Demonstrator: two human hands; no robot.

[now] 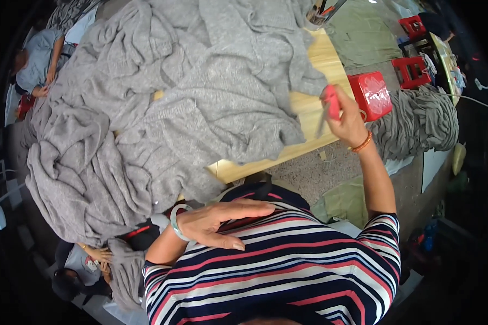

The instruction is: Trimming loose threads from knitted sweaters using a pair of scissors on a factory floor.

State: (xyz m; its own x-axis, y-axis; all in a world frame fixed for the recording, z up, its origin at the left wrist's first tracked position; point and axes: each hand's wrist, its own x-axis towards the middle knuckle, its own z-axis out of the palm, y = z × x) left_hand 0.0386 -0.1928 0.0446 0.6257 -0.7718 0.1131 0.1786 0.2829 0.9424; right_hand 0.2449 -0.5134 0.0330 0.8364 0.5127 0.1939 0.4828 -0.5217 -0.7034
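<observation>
My right hand, with an orange-brown bracelet at the wrist, is raised over the right edge of the table. Its fingers are closed on a pink-red-handled tool with a thin grey metal part pointing down; motion blurs it, so its exact kind is unclear. In front of my striped shirt I hold my left hand flat, fingers stretched and nothing in it. A pale bangle circles that wrist. Grey knitted garments lie heaped in folds over most of the table, beyond both hands and touching neither.
Light wood of the table shows along its right side. A holder with tools stands at the far corner. To the right are a red stool and a grey knit pile. Two people sit at the left, one holding grey knit fabric.
</observation>
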